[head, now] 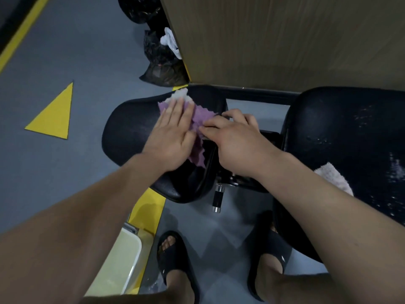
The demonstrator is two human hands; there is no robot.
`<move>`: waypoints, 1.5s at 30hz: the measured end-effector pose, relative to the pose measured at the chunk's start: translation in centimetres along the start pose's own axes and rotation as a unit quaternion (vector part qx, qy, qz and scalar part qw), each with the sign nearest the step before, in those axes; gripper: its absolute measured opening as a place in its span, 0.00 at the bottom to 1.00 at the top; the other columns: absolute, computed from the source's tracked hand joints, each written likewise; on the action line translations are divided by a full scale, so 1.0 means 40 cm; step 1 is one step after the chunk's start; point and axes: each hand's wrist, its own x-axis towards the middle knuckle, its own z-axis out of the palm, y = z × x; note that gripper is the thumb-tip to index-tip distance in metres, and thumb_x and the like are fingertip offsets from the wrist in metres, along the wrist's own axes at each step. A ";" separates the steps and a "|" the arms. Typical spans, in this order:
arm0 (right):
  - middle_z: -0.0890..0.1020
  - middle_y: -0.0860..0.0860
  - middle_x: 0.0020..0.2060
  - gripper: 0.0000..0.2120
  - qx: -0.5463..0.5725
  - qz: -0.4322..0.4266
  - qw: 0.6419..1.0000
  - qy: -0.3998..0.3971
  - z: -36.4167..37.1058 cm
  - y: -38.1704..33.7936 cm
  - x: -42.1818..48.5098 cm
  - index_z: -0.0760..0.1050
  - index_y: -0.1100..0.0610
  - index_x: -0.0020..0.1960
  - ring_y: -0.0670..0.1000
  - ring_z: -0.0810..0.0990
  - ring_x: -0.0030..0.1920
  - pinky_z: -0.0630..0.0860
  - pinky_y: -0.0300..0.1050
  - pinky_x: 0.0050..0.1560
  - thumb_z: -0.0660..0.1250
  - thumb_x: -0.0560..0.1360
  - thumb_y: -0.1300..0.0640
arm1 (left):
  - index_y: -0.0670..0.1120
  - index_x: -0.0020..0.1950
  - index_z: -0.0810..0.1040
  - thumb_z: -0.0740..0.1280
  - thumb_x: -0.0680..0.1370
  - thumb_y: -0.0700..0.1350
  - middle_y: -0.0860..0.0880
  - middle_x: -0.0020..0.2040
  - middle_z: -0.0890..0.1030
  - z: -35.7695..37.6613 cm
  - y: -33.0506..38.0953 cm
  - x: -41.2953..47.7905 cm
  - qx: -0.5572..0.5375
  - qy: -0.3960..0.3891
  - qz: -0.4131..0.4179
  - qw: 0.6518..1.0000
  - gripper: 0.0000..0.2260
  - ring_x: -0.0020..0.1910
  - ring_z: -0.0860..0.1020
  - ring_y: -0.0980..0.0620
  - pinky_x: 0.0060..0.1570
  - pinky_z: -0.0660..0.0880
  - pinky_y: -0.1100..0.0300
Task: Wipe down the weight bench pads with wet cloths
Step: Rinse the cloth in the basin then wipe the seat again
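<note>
The large black back pad (pixel 341 137) is filling the right of the frame, with a pale cloth (pixel 333 176) lying on its lower left part. The smaller seat pad (pixel 127 128) is sitting at centre. The left hand (pixel 173 137) is pressing flat, fingers straight, on the purple cloth (pixel 200 116) spread over that seat pad's right half. The right hand (pixel 232 139), fingers curled, is pinching the cloth's right edge.

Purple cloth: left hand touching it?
Touching. Head view: the left hand lies flat on the purple cloth, fingers straight, covering its left part.
</note>
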 end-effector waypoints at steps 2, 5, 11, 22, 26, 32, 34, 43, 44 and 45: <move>0.77 0.44 0.62 0.19 0.019 -0.001 1.000 0.001 -0.013 0.005 0.000 0.80 0.46 0.64 0.54 0.66 0.65 0.64 0.53 0.66 0.61 0.77 0.59 | 0.41 0.83 0.50 0.43 0.83 0.58 0.39 0.83 0.49 0.022 0.059 -0.071 0.014 0.013 0.015 1.000 0.32 0.83 0.44 0.43 0.81 0.46 0.44; 0.81 0.49 0.51 0.14 0.038 0.017 0.999 -0.033 -0.016 0.023 -0.011 0.83 0.52 0.53 0.55 0.73 0.57 0.74 0.53 0.59 0.61 0.75 0.62 | 0.43 0.84 0.49 0.45 0.85 0.58 0.42 0.84 0.46 0.039 0.108 -0.157 -0.001 0.006 0.013 1.000 0.31 0.83 0.41 0.46 0.81 0.43 0.48; 0.80 0.51 0.54 0.14 0.087 0.063 0.994 -0.015 -0.034 0.032 -0.028 0.82 0.53 0.56 0.54 0.77 0.57 0.76 0.48 0.54 0.59 0.77 0.60 | 0.48 0.84 0.49 0.41 0.81 0.64 0.43 0.84 0.47 -0.022 0.028 0.026 -0.002 -0.005 -0.020 1.000 0.35 0.83 0.43 0.46 0.81 0.43 0.47; 0.79 0.55 0.52 0.12 0.094 0.062 0.993 0.016 -0.033 -0.005 -0.021 0.81 0.57 0.53 0.56 0.78 0.53 0.76 0.50 0.56 0.59 0.77 0.62 | 0.45 0.84 0.49 0.48 0.82 0.64 0.45 0.84 0.47 0.006 0.070 -0.099 -0.062 -0.015 -0.032 0.997 0.35 0.83 0.43 0.51 0.81 0.42 0.53; 0.78 0.53 0.55 0.14 0.099 0.038 0.993 0.050 -0.020 -0.057 -0.006 0.80 0.57 0.58 0.55 0.78 0.57 0.76 0.50 0.59 0.60 0.77 0.62 | 0.41 0.80 0.62 0.61 0.80 0.50 0.43 0.79 0.64 -0.058 0.028 -0.122 -0.140 0.051 -0.028 0.988 0.30 0.79 0.58 0.45 0.77 0.47 0.64; 0.74 0.50 0.62 0.14 0.058 -0.011 0.998 0.006 0.042 -0.071 0.001 0.78 0.54 0.62 0.54 0.68 0.63 0.70 0.49 0.66 0.68 0.78 0.53 | 0.43 0.72 0.76 0.68 0.77 0.48 0.44 0.69 0.77 0.000 0.017 -0.237 -0.111 0.115 -0.065 0.985 0.24 0.64 0.74 0.42 0.68 0.70 0.49; 0.73 0.49 0.63 0.19 0.043 -0.007 0.999 0.014 0.054 -0.071 -0.003 0.77 0.52 0.66 0.54 0.68 0.61 0.70 0.51 0.66 0.70 0.78 0.49 | 0.47 0.71 0.77 0.73 0.77 0.48 0.48 0.67 0.77 -0.001 0.020 -0.248 -0.140 0.115 -0.115 0.977 0.22 0.63 0.73 0.43 0.65 0.71 0.45; 0.83 0.47 0.39 0.04 0.237 0.061 0.970 -0.001 -0.017 -0.137 -0.021 0.78 0.50 0.44 0.48 0.80 0.41 0.76 0.43 0.43 0.69 0.70 0.57 | 0.51 0.44 0.79 0.70 0.71 0.47 0.54 0.40 0.83 -0.061 0.044 -0.293 -0.395 0.144 -0.131 0.898 0.04 0.44 0.81 0.54 0.46 0.80 0.48; 0.84 0.48 0.37 0.05 0.296 0.068 0.953 0.005 -0.036 -0.139 -0.020 0.79 0.50 0.44 0.49 0.81 0.39 0.77 0.45 0.42 0.69 0.70 0.57 | 0.53 0.45 0.77 0.70 0.72 0.47 0.54 0.37 0.83 -0.078 0.045 -0.291 -0.450 0.131 -0.147 0.871 0.04 0.39 0.82 0.53 0.44 0.81 0.47; 0.84 0.49 0.37 0.05 0.340 0.073 0.937 0.015 -0.047 -0.138 -0.016 0.78 0.50 0.45 0.50 0.81 0.37 0.78 0.47 0.41 0.69 0.70 0.57 | 0.55 0.46 0.77 0.70 0.72 0.48 0.53 0.38 0.83 -0.087 0.044 -0.284 -0.489 0.136 -0.159 0.847 0.05 0.39 0.82 0.52 0.44 0.81 0.47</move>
